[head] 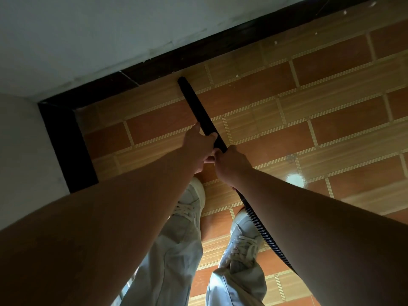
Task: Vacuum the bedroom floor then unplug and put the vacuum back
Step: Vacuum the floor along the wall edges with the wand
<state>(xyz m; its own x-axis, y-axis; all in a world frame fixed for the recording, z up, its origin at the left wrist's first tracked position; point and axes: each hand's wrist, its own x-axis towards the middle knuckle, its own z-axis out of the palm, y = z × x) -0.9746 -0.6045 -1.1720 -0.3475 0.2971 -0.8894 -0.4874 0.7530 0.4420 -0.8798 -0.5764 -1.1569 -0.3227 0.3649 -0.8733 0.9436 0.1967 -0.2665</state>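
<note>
Vacuum wand [194,102] in both hands [198,143]

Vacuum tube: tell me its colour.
The vacuum tube is black; the head view shows it best.

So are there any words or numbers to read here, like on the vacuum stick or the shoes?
No text can be read anywhere in this picture.
The black vacuum wand, its ribbed hose, the white shoes, the floor tiles and the wall show no letters, numbers, brands or signs.
</note>
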